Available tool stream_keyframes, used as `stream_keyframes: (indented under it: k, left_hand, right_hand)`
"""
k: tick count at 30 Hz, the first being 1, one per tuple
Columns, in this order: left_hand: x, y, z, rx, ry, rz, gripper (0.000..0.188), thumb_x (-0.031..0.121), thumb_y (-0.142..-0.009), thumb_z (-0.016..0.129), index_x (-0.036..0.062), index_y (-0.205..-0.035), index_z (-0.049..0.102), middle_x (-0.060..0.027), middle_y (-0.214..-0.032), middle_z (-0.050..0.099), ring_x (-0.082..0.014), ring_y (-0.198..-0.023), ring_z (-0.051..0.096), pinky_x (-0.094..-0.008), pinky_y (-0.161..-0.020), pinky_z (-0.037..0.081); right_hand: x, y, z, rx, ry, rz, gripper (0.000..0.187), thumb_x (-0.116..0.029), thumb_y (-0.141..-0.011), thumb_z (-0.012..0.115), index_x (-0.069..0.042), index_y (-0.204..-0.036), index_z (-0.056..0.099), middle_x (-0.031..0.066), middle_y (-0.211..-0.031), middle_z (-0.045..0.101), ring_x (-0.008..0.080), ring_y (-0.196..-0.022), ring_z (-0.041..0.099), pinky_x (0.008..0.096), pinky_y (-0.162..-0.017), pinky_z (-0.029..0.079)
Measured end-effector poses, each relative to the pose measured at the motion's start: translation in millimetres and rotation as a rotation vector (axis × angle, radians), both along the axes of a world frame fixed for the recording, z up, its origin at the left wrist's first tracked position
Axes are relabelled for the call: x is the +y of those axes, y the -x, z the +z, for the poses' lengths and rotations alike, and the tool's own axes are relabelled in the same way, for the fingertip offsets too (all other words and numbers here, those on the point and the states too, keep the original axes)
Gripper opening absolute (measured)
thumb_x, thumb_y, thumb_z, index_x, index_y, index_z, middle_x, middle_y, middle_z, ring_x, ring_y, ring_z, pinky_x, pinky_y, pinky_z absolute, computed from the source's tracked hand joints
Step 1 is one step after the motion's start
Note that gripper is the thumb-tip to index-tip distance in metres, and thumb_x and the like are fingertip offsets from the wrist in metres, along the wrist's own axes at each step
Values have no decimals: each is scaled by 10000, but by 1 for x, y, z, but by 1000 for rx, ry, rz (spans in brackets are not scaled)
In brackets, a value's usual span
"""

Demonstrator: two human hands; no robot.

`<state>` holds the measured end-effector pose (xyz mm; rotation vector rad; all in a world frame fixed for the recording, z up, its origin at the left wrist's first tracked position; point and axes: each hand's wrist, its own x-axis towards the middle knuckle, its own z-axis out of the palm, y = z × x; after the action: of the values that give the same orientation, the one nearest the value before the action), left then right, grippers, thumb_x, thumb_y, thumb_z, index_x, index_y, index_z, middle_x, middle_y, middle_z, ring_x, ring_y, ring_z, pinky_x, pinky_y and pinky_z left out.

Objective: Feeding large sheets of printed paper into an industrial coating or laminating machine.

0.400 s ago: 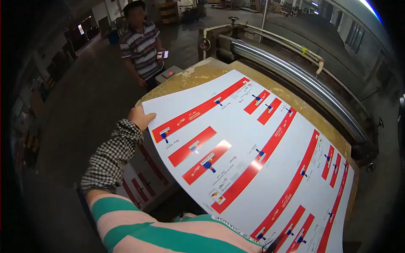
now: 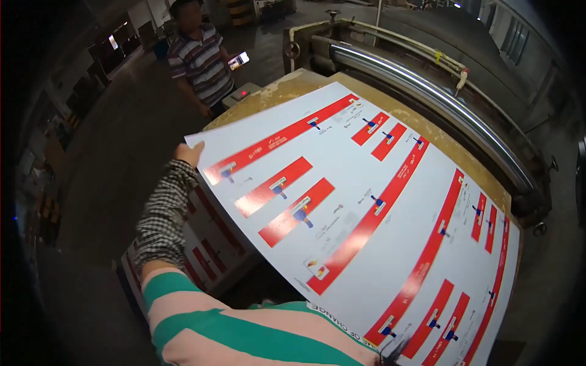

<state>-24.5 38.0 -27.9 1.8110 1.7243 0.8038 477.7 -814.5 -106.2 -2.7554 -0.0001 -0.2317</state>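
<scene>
A large white printed sheet (image 2: 390, 244) with red strips and small blue figures fills the middle of the view, slightly bowed. My left hand (image 2: 192, 154) grips its far left corner, the thumb on top and the other fingers hidden underneath. The sheet's near edge passes close to my torso. Its far part lies over a worn yellowish tabletop (image 2: 299, 79). My right hand is out of sight. Below my left forearm, more sheets with red strips (image 2: 210, 262) lie lower down, partly covered by the held sheet and my arm.
Beyond the tabletop runs a machine with a long shiny metal roller (image 2: 427, 79), a pipe frame (image 2: 390, 43) and handwheels (image 2: 293, 50). A person in a striped shirt (image 2: 198, 64) stands at the far left, holding a phone (image 2: 238, 60). A small box with a red light (image 2: 244, 93) sits near them.
My left hand has moved up and left with the sheet's corner, and the sheet has shifted with it. The person's phone appears turned and a little higher.
</scene>
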Motion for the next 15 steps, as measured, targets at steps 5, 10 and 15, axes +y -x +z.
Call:
stream_keyframes:
  k: [5,10,15]
  left_hand:
    - [-12,3,-20,-62,41,201,493,294,-679,663,-125,-920,563,-201,-893,611,-229,-810,609,-319,-728,462]
    - [15,52,-146,-138,253,365,627,364,-678,667,-140,-1014,506,-216,-1053,547,-264,-1005,518,-302,-873,381]
    - [12,52,-175,-105,379,474,757,364,-644,703,-130,-1137,409,-211,-1273,362,-278,-1129,417,-304,-969,291]
  right_hand:
    - [33,28,47,-121,-737,-117,458,-298,-762,617,80,-1010,547,204,-1021,549,253,-860,520,331,-771,429]
    - [-35,-11,-83,13,-499,-419,603,-324,-671,709,-21,-1146,493,152,-1097,531,238,-975,487,343,-872,367]
    - [26,-42,-150,68,-620,-477,589,-367,-715,619,-26,-1169,464,161,-1128,504,253,-1009,474,362,-872,374]
